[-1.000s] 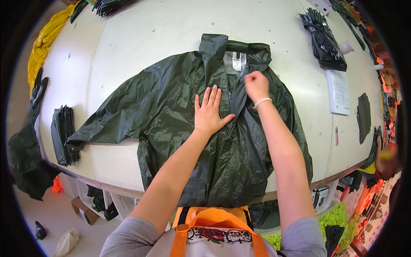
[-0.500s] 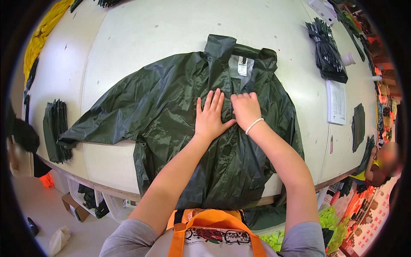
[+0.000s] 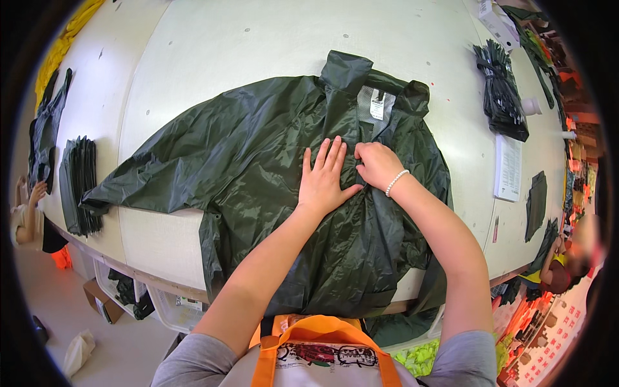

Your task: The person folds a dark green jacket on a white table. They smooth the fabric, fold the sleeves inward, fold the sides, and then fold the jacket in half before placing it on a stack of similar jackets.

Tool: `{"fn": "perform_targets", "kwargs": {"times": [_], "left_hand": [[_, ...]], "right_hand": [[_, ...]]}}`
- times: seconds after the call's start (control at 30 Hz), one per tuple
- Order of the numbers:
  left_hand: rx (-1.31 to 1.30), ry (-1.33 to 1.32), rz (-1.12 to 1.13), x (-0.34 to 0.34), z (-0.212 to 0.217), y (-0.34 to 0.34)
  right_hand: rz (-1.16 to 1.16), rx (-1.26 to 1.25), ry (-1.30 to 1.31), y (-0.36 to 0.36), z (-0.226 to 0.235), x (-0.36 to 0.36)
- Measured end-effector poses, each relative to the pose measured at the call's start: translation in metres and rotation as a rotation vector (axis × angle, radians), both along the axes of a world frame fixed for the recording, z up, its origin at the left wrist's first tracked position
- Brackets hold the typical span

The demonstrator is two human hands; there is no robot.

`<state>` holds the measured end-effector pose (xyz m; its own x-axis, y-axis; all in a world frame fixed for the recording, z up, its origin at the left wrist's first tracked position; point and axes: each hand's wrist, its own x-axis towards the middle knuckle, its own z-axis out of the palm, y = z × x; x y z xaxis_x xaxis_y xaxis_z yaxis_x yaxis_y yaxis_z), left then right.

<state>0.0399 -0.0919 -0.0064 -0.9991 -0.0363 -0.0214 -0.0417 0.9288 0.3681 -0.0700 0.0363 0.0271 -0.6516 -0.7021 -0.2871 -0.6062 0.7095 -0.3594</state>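
Note:
A dark green rain jacket [image 3: 258, 161] lies spread on the white table, front up, its collar away from me and one sleeve stretched out to the left. Inside the open neck shows a grey mesh lining with a white label [image 3: 377, 106]. My left hand [image 3: 324, 180] rests flat on the jacket's chest, fingers spread, just left of the front opening. Close beside it, my right hand [image 3: 379, 166] has its fingers curled into a pinch on the front edge of the jacket. The fingertips are partly hidden. A beaded bracelet circles my right wrist.
Folded dark green pieces [image 3: 78, 186] are stacked at the left table edge. At the right are a tied dark bundle [image 3: 500, 90], a white paper stack [image 3: 508, 168] and a folded dark piece [image 3: 536, 205]. Clear bins [image 3: 169, 309] stand below the table. Other people work at both sides.
The view has shifted slightly, while both my hands keep about the same places on the jacket. At the far left, another person's hands and a dark garment have come into view.

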Motion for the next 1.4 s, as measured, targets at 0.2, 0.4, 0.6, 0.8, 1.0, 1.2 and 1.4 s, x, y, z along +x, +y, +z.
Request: {"fn": "perform_targets", "kwargs": {"times": [0.2, 0.4, 0.6, 0.8, 1.0, 1.2, 1.4], "left_hand": [[0.003, 0.022, 0.023, 0.0, -0.001, -0.002], [-0.006, 0.057, -0.029, -0.007, -0.003, 0.001], [0.412, 0.179, 0.302, -0.068, 0.008, -0.024], [0.138, -0.186, 0.222, -0.16, 0.024, -0.042], [0.908, -0.496, 0.079, -0.174, 0.002, -0.063], [1.155, -0.455, -0.041, -0.163, -0.012, -0.077], [1.01, -0.396, 0.011, -0.157, -0.005, -0.069]], "right_hand": [[0.16, 0.045, 0.408, -0.014, 0.011, -0.024], [-0.094, -0.055, 0.711, -0.026, -0.022, -0.086], [-0.916, -0.539, 0.295, -0.014, -0.044, -0.064], [-0.82, -0.691, 0.017, -0.032, -0.034, -0.061], [-0.906, -0.759, -0.014, -0.051, -0.046, -0.053], [-0.866, -0.966, -0.201, -0.049, -0.052, -0.051], [-0.746, -0.915, 0.159, -0.058, -0.058, -0.041]]}}
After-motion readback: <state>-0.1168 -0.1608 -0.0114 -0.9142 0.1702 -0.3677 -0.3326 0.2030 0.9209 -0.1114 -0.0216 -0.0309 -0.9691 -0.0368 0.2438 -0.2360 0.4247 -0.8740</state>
